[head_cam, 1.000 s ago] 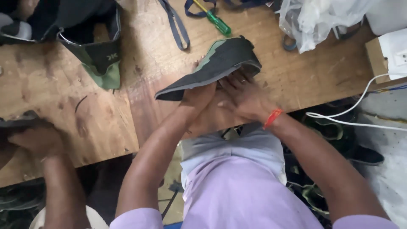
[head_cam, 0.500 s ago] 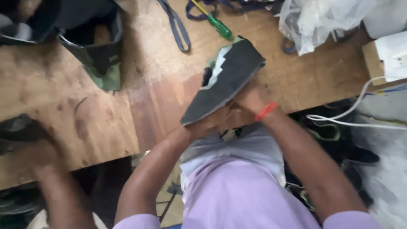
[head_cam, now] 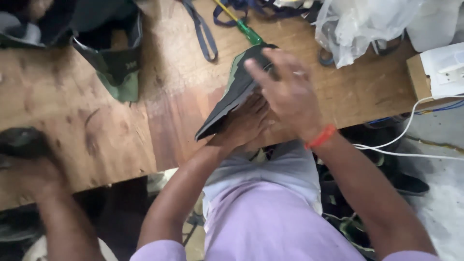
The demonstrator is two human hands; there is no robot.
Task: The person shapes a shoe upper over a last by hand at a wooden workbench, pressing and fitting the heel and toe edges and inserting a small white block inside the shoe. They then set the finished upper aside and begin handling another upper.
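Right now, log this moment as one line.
left hand: holds dark green-edged shoe piece tilted | right hand: open above it | under: wooden table

white box (head_cam: pixel 443 72) | right edge | clear plastic bags (head_cam: pixel 357 24), possibly packaging | top right

1. The left hand (head_cam: pixel 244 123) is curled in a grip, palm turned up, forearm angled in from lower left.
2. The right hand (head_cam: pixel 290 94) is held just above it, fingers (head_cam: pixel 258 72) extended and spread, wrist bent.
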